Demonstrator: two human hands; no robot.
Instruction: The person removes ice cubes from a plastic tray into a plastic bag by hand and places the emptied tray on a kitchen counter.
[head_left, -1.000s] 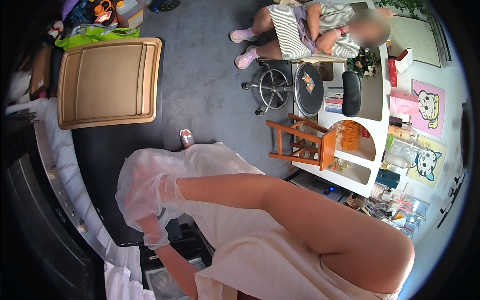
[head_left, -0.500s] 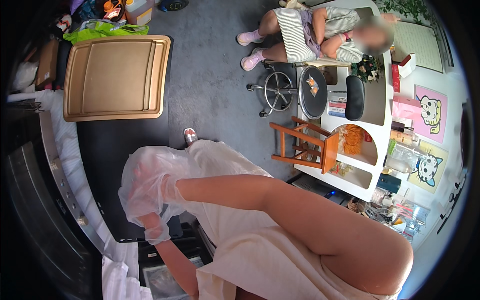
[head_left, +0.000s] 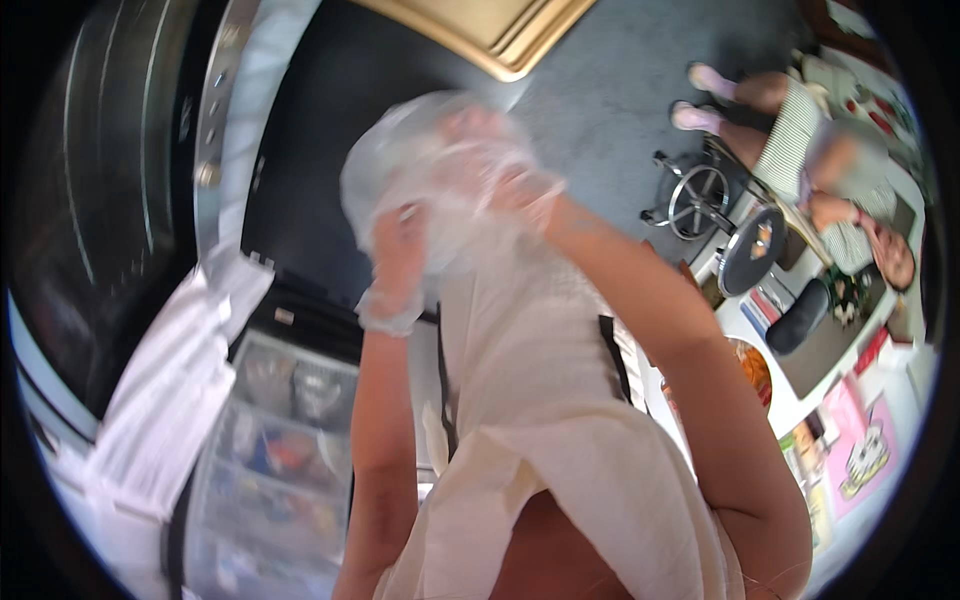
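A crumpled translucent plastic bag [head_left: 395, 165] is bunched between my hands, above the dark tabletop [head_left: 325, 150]. Something pinkish shows through it, too blurred to name. My left hand [head_left: 400, 250], in a thin clear glove, has its fingers closed on the bag's near left side. On the right side, my right hand [head_left: 520, 195] grips the bag too, its glove gathered at the wrist. The plastic and motion blur partly hide the fingers of both hands.
A gold baking tray [head_left: 500, 45] lies on the far part of the table. To the left stands a dark oven [head_left: 120, 150], with clear drawers [head_left: 270, 480] at lower left. At right, a person [head_left: 790, 140] sits near a round stool [head_left: 750, 250] and white shelving.
My view has turned and shifted, so the tray sits higher and the seated person farther right. Both hands have come up with the bag, and my left forearm shows more.
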